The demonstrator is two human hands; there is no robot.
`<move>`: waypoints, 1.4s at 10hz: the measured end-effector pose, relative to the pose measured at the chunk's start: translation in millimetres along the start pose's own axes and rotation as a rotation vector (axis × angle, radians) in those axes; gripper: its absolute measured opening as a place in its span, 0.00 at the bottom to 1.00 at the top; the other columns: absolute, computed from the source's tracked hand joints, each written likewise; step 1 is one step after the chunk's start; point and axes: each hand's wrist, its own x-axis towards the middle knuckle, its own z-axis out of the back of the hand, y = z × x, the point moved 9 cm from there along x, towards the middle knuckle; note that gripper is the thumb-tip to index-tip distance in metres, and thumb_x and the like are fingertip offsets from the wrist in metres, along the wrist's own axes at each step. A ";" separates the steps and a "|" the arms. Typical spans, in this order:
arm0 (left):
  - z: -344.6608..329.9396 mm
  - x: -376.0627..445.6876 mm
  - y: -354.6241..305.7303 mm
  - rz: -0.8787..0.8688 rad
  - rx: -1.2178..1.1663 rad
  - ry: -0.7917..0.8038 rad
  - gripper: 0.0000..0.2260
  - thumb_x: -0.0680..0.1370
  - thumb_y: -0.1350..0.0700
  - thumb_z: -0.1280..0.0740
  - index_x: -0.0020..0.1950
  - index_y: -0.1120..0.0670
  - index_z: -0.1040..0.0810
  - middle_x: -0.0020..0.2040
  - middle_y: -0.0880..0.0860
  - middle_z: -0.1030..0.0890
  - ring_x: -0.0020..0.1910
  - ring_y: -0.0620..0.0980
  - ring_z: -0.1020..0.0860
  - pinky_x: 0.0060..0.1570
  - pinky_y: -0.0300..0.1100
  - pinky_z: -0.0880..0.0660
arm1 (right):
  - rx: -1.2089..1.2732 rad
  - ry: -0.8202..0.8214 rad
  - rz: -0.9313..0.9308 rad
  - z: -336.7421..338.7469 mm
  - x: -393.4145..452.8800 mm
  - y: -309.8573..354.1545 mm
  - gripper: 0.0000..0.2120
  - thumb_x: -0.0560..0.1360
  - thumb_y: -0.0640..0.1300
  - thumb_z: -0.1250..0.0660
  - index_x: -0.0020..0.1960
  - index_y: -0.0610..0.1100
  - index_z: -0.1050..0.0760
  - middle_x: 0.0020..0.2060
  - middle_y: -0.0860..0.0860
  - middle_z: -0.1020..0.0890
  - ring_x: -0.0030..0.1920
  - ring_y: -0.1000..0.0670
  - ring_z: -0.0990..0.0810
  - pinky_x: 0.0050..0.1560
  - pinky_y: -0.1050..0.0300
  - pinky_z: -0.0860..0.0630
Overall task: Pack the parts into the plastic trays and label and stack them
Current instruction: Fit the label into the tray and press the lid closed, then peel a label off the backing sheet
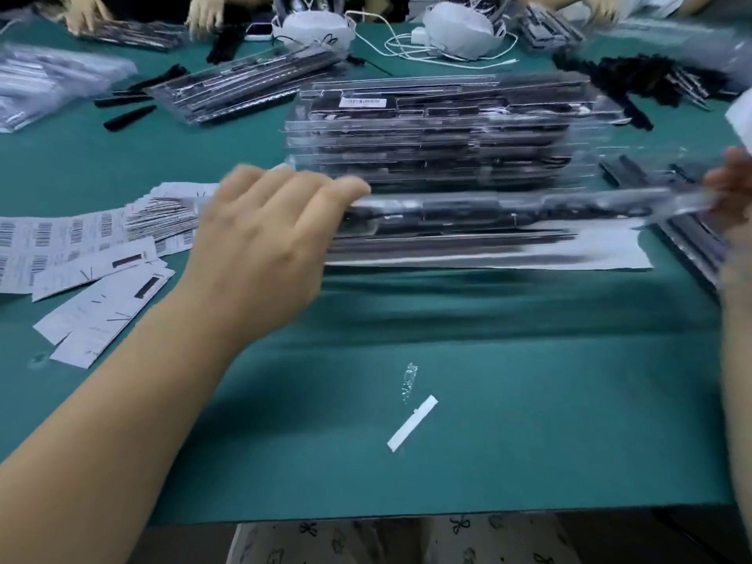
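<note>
A long clear plastic tray (500,211) filled with black parts hangs just above the green table, blurred by motion. My left hand (268,230) grips its left end, fingers curled over the top edge. My right hand (732,185) holds the right end at the frame's edge, only partly in view. Behind it stands a stack of filled trays (443,132) with a white label (362,102) on the top one. Under the held tray lies a white sheet (602,248).
Barcode label sheets (81,254) fan out at the left. A white strip (413,423) lies near the front edge. More filled trays (244,89), loose black parts (635,81), cables and other people's hands (87,14) sit at the back.
</note>
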 end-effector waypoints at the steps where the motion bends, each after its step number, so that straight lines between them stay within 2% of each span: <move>1: 16.0 10.2 16.1 0.110 0.080 -0.156 0.13 0.74 0.70 0.40 0.52 0.60 0.20 0.34 0.55 0.22 0.32 0.57 0.24 0.36 0.49 0.36 | 0.051 0.113 0.019 3.1 -140.9 -36.1 0.04 0.78 0.48 0.39 0.44 0.51 0.27 0.35 0.57 0.20 0.37 0.59 0.21 0.42 0.64 0.23; 2: 32.7 22.6 40.2 0.306 0.125 -0.248 0.07 0.81 0.61 0.42 0.54 0.57 0.24 0.28 0.52 0.31 0.26 0.56 0.29 0.32 0.48 0.38 | 0.105 -0.023 -0.129 0.8 -154.5 -33.8 0.07 0.77 0.48 0.38 0.41 0.49 0.29 0.29 0.56 0.25 0.30 0.58 0.26 0.38 0.60 0.27; 3: 22.9 32.8 78.3 0.558 0.132 -0.083 0.18 0.83 0.49 0.51 0.59 0.59 0.29 0.33 0.56 0.30 0.31 0.58 0.32 0.32 0.49 0.39 | 0.097 -0.068 -0.104 -3.3 -160.3 -28.7 0.06 0.77 0.46 0.37 0.41 0.49 0.30 0.28 0.56 0.28 0.24 0.59 0.33 0.34 0.62 0.31; 4: -11.1 31.9 111.2 0.643 0.010 0.219 0.15 0.82 0.47 0.50 0.54 0.57 0.31 0.42 0.61 0.27 0.42 0.62 0.29 0.41 0.52 0.33 | 0.112 -0.055 -0.090 -6.8 -167.2 -28.9 0.05 0.77 0.41 0.36 0.44 0.49 0.28 0.30 0.55 0.26 0.22 0.60 0.32 0.28 0.68 0.34; 5: -53.7 14.7 109.7 0.608 -0.189 0.522 0.14 0.82 0.51 0.46 0.52 0.60 0.28 0.49 0.62 0.24 0.47 0.59 0.27 0.47 0.51 0.30 | 0.090 -0.010 -0.098 -16.4 -169.5 -30.3 0.05 0.75 0.39 0.34 0.43 0.49 0.25 0.27 0.56 0.21 0.25 0.60 0.28 0.29 0.68 0.30; 6: -83.7 -15.9 101.2 0.627 -0.313 0.687 0.15 0.83 0.50 0.46 0.51 0.59 0.26 0.46 0.56 0.26 0.46 0.54 0.30 0.45 0.45 0.37 | 0.034 0.076 -0.068 -26.2 -171.4 -32.0 0.03 0.72 0.41 0.30 0.42 0.48 0.22 0.28 0.56 0.19 0.26 0.58 0.25 0.32 0.67 0.27; 7: -97.8 -41.9 104.1 0.639 -0.355 0.790 0.12 0.82 0.48 0.45 0.47 0.53 0.26 0.45 0.52 0.25 0.47 0.52 0.29 0.46 0.43 0.38 | -0.075 0.166 -0.002 -40.5 -178.5 -27.3 0.04 0.71 0.41 0.29 0.41 0.50 0.20 0.29 0.57 0.18 0.28 0.58 0.22 0.33 0.66 0.26; 8: -96.9 -50.8 108.9 0.606 -0.302 0.784 0.11 0.81 0.48 0.44 0.45 0.48 0.24 0.45 0.50 0.23 0.45 0.51 0.29 0.45 0.43 0.38 | -0.137 0.297 0.049 -59.3 -187.0 -26.1 0.07 0.71 0.39 0.29 0.41 0.51 0.19 0.30 0.58 0.17 0.30 0.59 0.21 0.35 0.66 0.25; 9: -93.3 -43.1 104.3 0.481 -0.102 0.751 0.11 0.80 0.49 0.41 0.49 0.52 0.21 0.47 0.54 0.20 0.43 0.54 0.28 0.42 0.45 0.33 | -0.187 0.438 0.155 -78.2 -203.7 -17.3 0.08 0.71 0.39 0.28 0.42 0.53 0.19 0.32 0.57 0.16 0.32 0.58 0.21 0.37 0.66 0.23; 10: -74.0 -15.8 90.7 0.438 -0.012 0.585 0.11 0.78 0.50 0.40 0.47 0.52 0.20 0.45 0.54 0.19 0.43 0.57 0.25 0.41 0.47 0.27 | -0.282 0.583 0.281 -98.9 -223.8 -12.5 0.11 0.71 0.38 0.28 0.43 0.55 0.19 0.35 0.60 0.16 0.34 0.58 0.19 0.38 0.68 0.24; 11: -69.3 9.9 56.9 0.554 -0.301 0.549 0.15 0.78 0.44 0.39 0.45 0.53 0.19 0.41 0.52 0.18 0.39 0.53 0.23 0.38 0.42 0.28 | -0.345 0.678 0.347 -113.7 -237.0 -13.9 0.13 0.72 0.38 0.28 0.43 0.58 0.20 0.36 0.64 0.17 0.38 0.57 0.18 0.45 0.65 0.23; 12: -86.8 21.6 7.9 0.705 -0.667 0.655 0.19 0.75 0.38 0.37 0.43 0.52 0.16 0.38 0.46 0.17 0.33 0.43 0.22 0.33 0.36 0.27 | -0.316 0.676 0.397 -115.1 -240.6 -7.2 0.13 0.72 0.39 0.27 0.44 0.58 0.20 0.39 0.65 0.17 0.40 0.58 0.18 0.46 0.67 0.24; 13: -101.4 26.2 -14.8 0.815 -0.859 0.641 0.15 0.73 0.41 0.31 0.40 0.53 0.16 0.36 0.45 0.16 0.27 0.40 0.25 0.28 0.32 0.27 | -0.296 0.658 0.420 -113.6 -241.5 -3.6 0.14 0.72 0.39 0.28 0.44 0.59 0.20 0.39 0.64 0.17 0.39 0.59 0.19 0.44 0.68 0.25; 14: -109.9 21.6 -12.4 0.928 -0.973 0.581 0.10 0.72 0.50 0.29 0.37 0.56 0.17 0.29 0.43 0.19 0.22 0.39 0.30 0.22 0.29 0.34 | -0.320 0.670 0.412 -116.1 -244.2 -6.0 0.13 0.72 0.38 0.28 0.44 0.57 0.21 0.41 0.61 0.17 0.40 0.56 0.19 0.45 0.65 0.23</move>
